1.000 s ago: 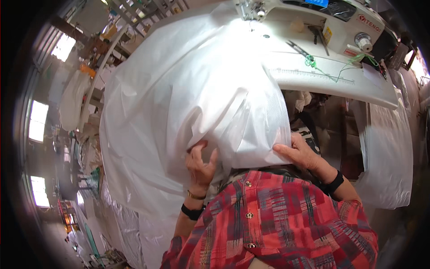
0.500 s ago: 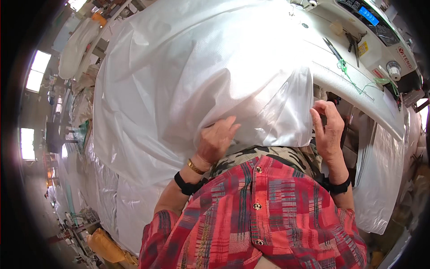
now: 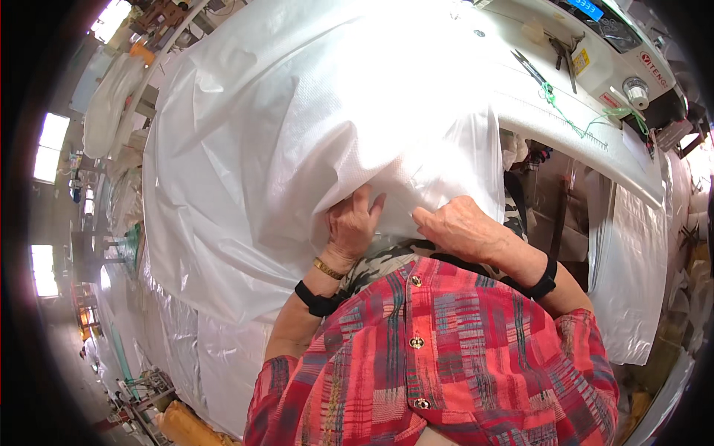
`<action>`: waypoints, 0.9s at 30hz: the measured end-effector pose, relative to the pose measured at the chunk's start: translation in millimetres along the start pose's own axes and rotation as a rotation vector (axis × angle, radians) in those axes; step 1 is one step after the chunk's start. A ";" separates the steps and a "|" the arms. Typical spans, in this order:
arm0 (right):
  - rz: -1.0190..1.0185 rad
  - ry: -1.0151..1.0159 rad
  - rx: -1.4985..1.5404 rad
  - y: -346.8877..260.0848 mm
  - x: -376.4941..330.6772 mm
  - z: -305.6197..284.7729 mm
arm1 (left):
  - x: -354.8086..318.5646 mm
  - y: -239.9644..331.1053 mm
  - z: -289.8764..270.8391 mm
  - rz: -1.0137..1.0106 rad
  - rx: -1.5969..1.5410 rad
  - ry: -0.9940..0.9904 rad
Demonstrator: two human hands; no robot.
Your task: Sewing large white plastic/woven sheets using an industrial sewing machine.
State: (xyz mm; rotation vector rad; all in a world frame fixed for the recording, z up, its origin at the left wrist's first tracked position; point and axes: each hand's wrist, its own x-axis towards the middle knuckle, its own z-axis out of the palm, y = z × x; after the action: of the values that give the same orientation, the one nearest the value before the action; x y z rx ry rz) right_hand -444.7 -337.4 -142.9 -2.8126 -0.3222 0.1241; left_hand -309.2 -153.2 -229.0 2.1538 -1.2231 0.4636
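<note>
left hand point(image 3: 351, 227) pinching near edge of white woven sheet point(image 3: 297, 141) | right hand point(image 3: 462, 227) curled, gripping same edge | sheet draped over sewing machine point(image 3: 595, 67) tabletop, hem at chest | seam not visibly begun
</note>
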 end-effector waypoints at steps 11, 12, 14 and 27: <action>0.216 -0.028 0.543 -17.9 -22.4 -51.9 | -10.4 7.0 -57.9 0.334 -0.091 0.322; 0.267 0.062 0.816 -22.9 -19.0 -56.6 | -11.5 5.2 -58.5 0.334 -0.090 0.322; 0.212 0.057 0.776 -18.3 -14.1 -48.7 | -1.1 2.0 -57.5 -0.038 0.113 0.354; 0.165 -0.122 1.789 -32.6 22.3 -7.5 | -0.8 37.6 -160.9 -0.700 -0.919 -0.223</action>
State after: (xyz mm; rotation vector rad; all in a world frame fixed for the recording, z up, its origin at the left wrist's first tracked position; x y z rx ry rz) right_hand -428.9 -304.1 -126.8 -1.0443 0.0552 0.3740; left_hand -342.3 -61.1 -95.9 1.6467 -0.5159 -0.5551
